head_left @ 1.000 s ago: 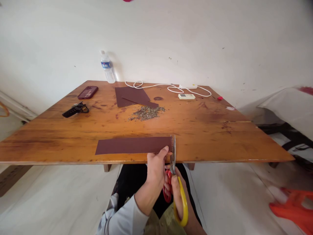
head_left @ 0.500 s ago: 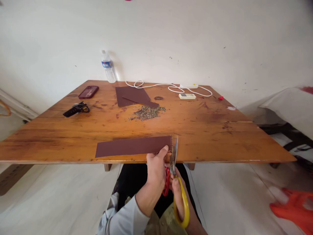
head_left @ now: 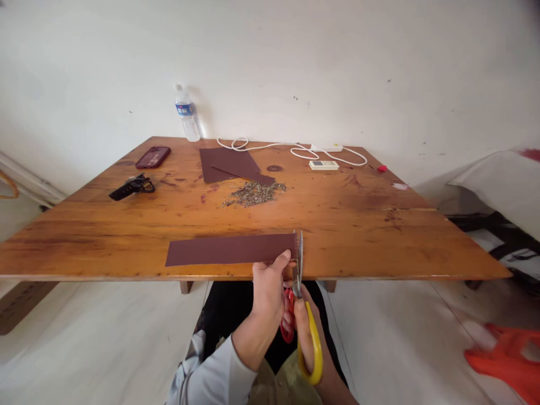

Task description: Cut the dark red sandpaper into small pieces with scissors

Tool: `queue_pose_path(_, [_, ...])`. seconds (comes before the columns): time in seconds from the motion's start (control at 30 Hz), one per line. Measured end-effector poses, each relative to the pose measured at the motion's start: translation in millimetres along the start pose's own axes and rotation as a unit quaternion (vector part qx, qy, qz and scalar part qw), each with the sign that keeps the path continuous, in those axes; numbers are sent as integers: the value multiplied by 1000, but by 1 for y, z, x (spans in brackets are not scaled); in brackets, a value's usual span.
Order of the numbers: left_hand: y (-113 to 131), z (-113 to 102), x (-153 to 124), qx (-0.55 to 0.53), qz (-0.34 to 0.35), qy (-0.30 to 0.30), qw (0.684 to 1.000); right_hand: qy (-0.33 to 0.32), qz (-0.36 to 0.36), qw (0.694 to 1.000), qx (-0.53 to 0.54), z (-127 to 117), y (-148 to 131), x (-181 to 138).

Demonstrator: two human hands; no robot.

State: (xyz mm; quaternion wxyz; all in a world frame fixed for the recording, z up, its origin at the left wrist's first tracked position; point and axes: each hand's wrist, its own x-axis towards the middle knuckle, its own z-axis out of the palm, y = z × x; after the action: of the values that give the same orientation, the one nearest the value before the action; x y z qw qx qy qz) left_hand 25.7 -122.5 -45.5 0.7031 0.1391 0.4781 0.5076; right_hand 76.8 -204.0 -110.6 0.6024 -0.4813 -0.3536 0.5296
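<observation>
A long dark brown strip (head_left: 228, 250), like sandpaper or stiff paper, extends over the table's front edge. My left hand (head_left: 270, 284) pinches it near its right end, thumb on top. In my right hand (head_left: 306, 332) are scissors (head_left: 314, 349) with one yellow and one red handle. Their blades point away from me and stand at the strip's right end, which looks fringed with fine cuts. My right fingers are partly hidden behind the handles and my left hand. Farther back lies a pile of thin clippings (head_left: 257, 193).
Brown sheets (head_left: 225, 163) lie behind the clippings on the wooden table (head_left: 358, 236). A bottle (head_left: 185, 115), a phone (head_left: 153, 157) and black keys (head_left: 131, 187) are at the left. A white remote (head_left: 324, 165) and a corded power strip (head_left: 327, 148) lie at the back right.
The scissor blades have closed together and moved slightly left against the strip's end. The handles have drawn closer, with the yellow one shifting left. My left hand keeps its hold on the strip.
</observation>
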Motion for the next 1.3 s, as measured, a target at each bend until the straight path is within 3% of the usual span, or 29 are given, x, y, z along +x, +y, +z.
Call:
queue_pose_path(0.7, [-1, 0, 2, 0, -1, 3, 1000, 37, 43, 997, 47, 0, 9, 5])
queue_pose_path(1.3, [-1, -1, 2, 4, 1, -6, 1000, 69, 97, 990, 80, 4, 0, 6])
